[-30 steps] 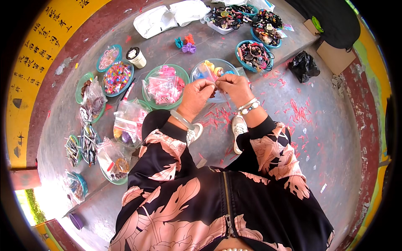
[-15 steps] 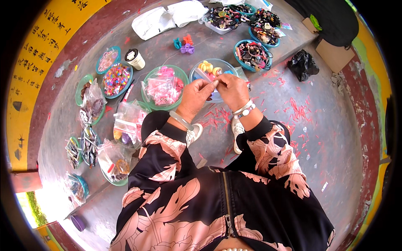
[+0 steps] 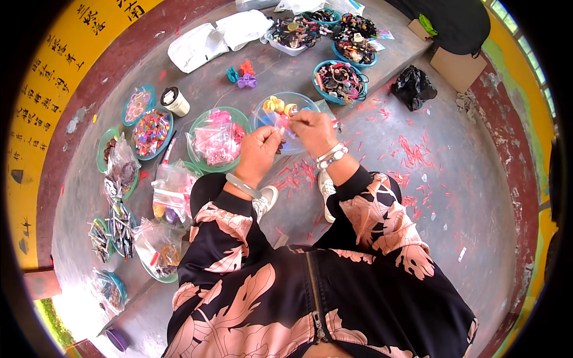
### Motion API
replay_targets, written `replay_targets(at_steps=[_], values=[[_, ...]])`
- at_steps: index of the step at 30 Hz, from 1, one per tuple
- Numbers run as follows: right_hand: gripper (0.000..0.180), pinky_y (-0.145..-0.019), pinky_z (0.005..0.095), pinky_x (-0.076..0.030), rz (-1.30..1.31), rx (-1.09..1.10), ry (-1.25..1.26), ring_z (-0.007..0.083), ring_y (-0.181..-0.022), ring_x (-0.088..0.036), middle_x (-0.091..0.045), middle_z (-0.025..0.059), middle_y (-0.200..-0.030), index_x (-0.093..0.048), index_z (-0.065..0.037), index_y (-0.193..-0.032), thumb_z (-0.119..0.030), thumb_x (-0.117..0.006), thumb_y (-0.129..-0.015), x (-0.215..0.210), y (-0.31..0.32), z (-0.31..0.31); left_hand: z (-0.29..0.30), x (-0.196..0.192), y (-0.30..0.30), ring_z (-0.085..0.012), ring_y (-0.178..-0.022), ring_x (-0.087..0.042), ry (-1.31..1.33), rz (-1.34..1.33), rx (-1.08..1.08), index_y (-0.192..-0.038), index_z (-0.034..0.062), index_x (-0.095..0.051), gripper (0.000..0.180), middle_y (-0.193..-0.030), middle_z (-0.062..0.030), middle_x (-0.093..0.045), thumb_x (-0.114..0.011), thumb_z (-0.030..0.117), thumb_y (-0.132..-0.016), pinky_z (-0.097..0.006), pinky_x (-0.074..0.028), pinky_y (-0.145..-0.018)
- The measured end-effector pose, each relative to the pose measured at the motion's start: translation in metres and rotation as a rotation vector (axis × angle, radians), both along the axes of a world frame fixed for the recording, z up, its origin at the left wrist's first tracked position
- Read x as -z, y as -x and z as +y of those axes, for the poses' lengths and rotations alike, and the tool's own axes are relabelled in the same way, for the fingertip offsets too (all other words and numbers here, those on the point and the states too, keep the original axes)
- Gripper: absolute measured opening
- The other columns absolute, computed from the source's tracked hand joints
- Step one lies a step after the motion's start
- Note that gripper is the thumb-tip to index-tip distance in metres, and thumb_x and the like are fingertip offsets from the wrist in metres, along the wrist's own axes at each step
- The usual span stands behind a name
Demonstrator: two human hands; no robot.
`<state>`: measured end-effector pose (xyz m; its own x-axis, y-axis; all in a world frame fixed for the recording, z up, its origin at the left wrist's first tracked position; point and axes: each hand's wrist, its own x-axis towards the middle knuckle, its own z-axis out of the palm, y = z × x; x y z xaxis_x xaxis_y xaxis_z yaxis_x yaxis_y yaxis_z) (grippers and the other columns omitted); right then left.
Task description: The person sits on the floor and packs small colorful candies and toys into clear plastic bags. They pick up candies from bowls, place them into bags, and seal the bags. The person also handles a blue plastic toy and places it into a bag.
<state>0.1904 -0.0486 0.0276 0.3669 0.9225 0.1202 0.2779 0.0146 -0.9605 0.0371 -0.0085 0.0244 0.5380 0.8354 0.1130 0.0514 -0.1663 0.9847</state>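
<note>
Both hands are raised over the near part of a clear plastic bowl (image 3: 305, 100). My left hand (image 3: 258, 154) is closed in a pinch near the bowl's front left. Higher and to the right, my right hand (image 3: 316, 132) pinches too, its fingertips a little apart from the left ones. What either pinch holds is too small or hidden to name. Inside the bowl lie yellow flower-like pieces (image 3: 274, 104) with pink and blue ones, partly covered by my hands.
A green basket (image 3: 245, 121) of bagged pink pieces stands left of the clear bowl. Beyond are a lidded cup (image 3: 176, 102), small claw clips (image 3: 246, 80) and blue baskets of hair ties (image 3: 340, 82). Red scraps (image 3: 412, 152) litter the floor at right, near a black bag (image 3: 413, 88).
My fingertips, together before, have come apart, the left hand lower and the right higher. The whole scene has shifted left in the picture.
</note>
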Motion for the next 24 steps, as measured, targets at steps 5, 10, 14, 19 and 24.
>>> replay_targets(at_steps=[5,10,14,19,24], values=[[0.011,-0.055,0.0265,-0.044,-0.162,0.124,0.009,0.0133,-0.058,-0.057,-0.061,0.0074,-0.063,-0.065,0.0,-0.08,-0.01,-0.063,-0.075,-0.015,-0.017,0.002,-0.001,-0.003,0.007,-0.0076,-0.057,-0.051,0.163,0.033,-0.054,-0.07,-0.0006,-0.058,0.018,-0.064,-0.0032,-0.058,-0.054,0.012,-0.082,-0.023,-0.042,-0.05],[0.01,-0.059,0.0323,-0.047,-0.571,0.15,-0.209,0.0258,-0.066,-0.061,-0.063,0.0108,-0.076,-0.065,-0.005,-0.082,-0.012,-0.064,-0.075,-0.017,-0.001,-0.003,0.008,0.006,0.006,-0.011,-0.059,-0.053,0.086,0.223,-0.25,-0.079,-0.0015,-0.058,0.014,-0.071,-0.0056,-0.058,-0.059,0.01,-0.072,-0.025,-0.044,-0.052],[0.006,-0.062,0.0358,-0.048,-0.733,0.034,-0.247,0.0291,-0.071,-0.06,-0.062,0.0117,-0.077,-0.063,-0.005,-0.078,-0.01,-0.062,-0.074,-0.018,0.005,-0.005,0.005,0.01,-0.002,-0.0179,-0.08,-0.055,-0.189,0.166,-0.433,-0.091,-0.0016,-0.059,0.027,-0.095,-0.0122,-0.056,-0.064,0.009,-0.067,-0.031,-0.046,-0.068],[0.005,-0.062,0.0387,-0.046,-0.872,-0.054,-0.362,0.0288,-0.069,-0.058,-0.059,0.0096,-0.074,-0.058,-0.007,-0.072,-0.011,-0.06,-0.073,-0.011,0.006,-0.003,0.006,0.005,-0.001,-0.0362,-0.097,-0.051,-0.616,0.277,-0.409,-0.094,0.0025,-0.06,0.026,-0.11,-0.0221,-0.05,-0.06,0.006,-0.068,-0.043,-0.04,-0.084],[0.003,-0.065,0.0397,-0.046,-0.91,-0.059,-0.292,0.0306,-0.073,-0.058,-0.058,0.0107,-0.075,-0.058,-0.007,-0.072,-0.008,-0.055,-0.072,-0.011,0.003,-0.003,0.009,0.007,0.007,-0.0327,-0.095,-0.053,-0.811,0.324,-0.321,-0.088,0.0017,-0.063,0.022,-0.102,-0.0167,-0.056,-0.052,-0.004,-0.07,-0.037,-0.044,-0.081]])
